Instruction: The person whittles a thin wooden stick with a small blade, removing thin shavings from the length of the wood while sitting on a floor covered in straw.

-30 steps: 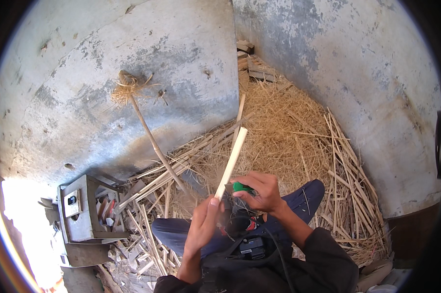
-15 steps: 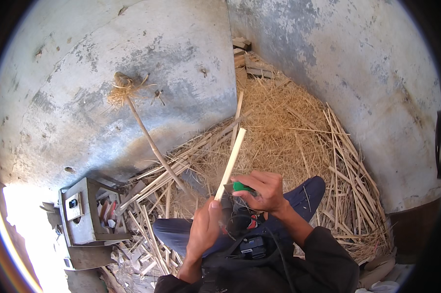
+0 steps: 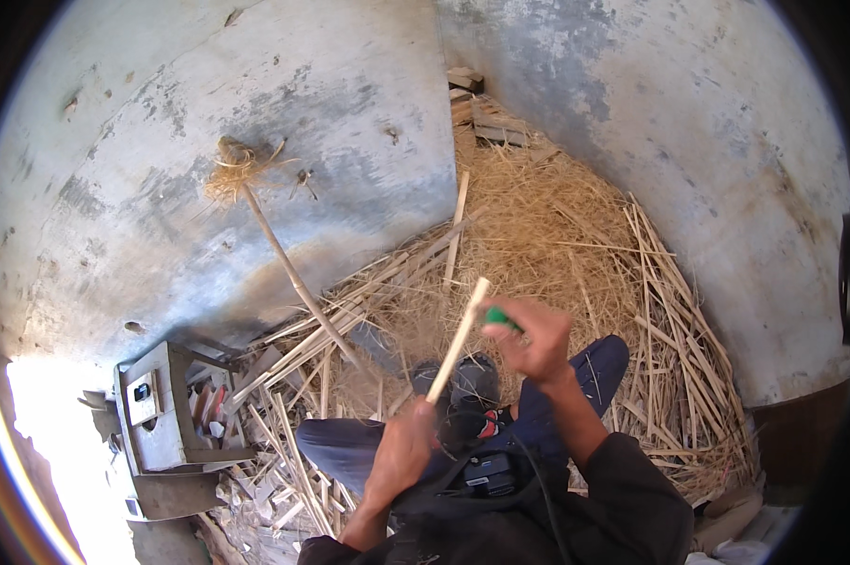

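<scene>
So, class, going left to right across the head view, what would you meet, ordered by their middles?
Grey wooden stand, leaning pole, left hand, pale wooden strip, right hand holding a green tool, pile of strips along the right wall.

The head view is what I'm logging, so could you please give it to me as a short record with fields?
Left hand: grips the lower end of a pale strip
Right hand: blurred, closed around a green tool
Tool contact with strip: cannot tell
Floor ahead: heaped straw-like shavings
Along right wall: loose long strips
Far left: grey wooden stand
Left wall: leaning pole, fibres at its top
</scene>
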Demonstrator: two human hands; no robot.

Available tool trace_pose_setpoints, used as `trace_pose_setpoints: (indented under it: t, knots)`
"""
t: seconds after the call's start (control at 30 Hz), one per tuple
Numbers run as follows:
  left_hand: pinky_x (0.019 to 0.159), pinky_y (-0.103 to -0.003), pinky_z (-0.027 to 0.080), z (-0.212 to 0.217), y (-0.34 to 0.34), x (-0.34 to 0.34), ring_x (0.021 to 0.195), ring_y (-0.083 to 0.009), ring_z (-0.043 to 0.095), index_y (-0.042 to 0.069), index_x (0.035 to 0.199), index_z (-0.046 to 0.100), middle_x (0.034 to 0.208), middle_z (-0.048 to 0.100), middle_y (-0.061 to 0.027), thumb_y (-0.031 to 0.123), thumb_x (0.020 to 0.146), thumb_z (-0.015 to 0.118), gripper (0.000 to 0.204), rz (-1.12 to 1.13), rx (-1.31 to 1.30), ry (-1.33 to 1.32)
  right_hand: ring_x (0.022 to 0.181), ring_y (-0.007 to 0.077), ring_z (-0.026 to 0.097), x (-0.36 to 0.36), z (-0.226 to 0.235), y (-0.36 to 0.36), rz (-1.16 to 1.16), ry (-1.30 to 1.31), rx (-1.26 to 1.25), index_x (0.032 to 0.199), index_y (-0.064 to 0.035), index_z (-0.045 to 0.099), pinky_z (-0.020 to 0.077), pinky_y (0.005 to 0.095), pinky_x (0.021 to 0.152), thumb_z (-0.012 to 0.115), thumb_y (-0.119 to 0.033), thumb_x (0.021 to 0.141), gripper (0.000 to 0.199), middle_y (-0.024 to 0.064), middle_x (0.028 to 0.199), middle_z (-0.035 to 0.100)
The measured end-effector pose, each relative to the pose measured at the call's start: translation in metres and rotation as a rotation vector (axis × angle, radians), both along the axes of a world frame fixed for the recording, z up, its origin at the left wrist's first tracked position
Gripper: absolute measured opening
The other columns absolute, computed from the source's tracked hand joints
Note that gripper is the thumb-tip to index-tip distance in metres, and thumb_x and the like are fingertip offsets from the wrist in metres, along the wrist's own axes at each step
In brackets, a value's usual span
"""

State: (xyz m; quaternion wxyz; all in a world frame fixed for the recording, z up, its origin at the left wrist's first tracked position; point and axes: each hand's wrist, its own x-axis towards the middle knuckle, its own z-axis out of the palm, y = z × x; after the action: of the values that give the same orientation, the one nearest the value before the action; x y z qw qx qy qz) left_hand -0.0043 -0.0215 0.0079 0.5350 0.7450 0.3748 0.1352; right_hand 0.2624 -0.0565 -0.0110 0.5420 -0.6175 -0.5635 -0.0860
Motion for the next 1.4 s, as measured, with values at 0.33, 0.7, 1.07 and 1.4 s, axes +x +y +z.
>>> trace_pose_setpoints:
  t: [0.33, 0.7, 1.07, 1.4]
  knots:
    - [0.062, -0.032, 0.038, -0.014, -0.004, -0.011, 0.067, -0.0113, 0.041, 0.002, 0.09, 0.055, 0.071, 0.045, -0.0004, 0.03, 0.118, 0.04, 0.043, -0.008, -0.107, -0.127, 0.065, 0.0098, 0.054, 0.055, 0.003, -0.011, -0.176, 0.258, -0.058, 0.115, -0.0006, 0.078, 0.0386, 0.0285, 0.058, 0.066, -0.038, 0.105, 0.04, 0.0036, 0.08, 0.069]
    - [0.061, -0.031, 0.038, 0.018, 0.005, 0.012, 0.066, -0.0105, 0.043, 0.001, 0.097, 0.055, 0.072, 0.048, -0.001, 0.027, 0.117, 0.039, 0.037, 0.061, -0.058, -0.154, 0.063, 0.0227, 0.069, -0.017, 0.005, -0.014, 0.195, 0.014, -0.097, 0.107, -0.0097, 0.08, 0.0518, 0.0341, 0.055, 0.082, -0.037, 0.092, 0.031, 0.0053, 0.08, 0.072]
    - [0.059, -0.041, 0.048, 0.012, 0.005, 0.015, 0.059, -0.0278, 0.064, -0.001, 0.104, 0.056, 0.07, 0.059, -0.0138, 0.027, 0.116, 0.041, 0.034, 0.018, 0.087, -0.155, 0.055, 0.0223, 0.063, -0.034, 0.01, -0.012, 0.185, -0.079, -0.058, 0.1, -0.008, 0.079, 0.0464, 0.0348, 0.05, 0.083, -0.04, 0.09, 0.034, 0.004, 0.071, 0.065]
    - [0.062, -0.044, 0.046, 0.023, -0.001, 0.016, 0.061, -0.0315, 0.058, 0.0, 0.103, 0.057, 0.071, 0.057, -0.0144, 0.028, 0.117, 0.038, 0.036, 0.01, 0.093, -0.106, 0.058, 0.021, 0.067, -0.027, 0.017, -0.014, 0.104, -0.157, -0.08, 0.1, -0.0105, 0.08, 0.0494, 0.0339, 0.052, 0.081, -0.041, 0.091, 0.032, 0.0022, 0.073, 0.069]
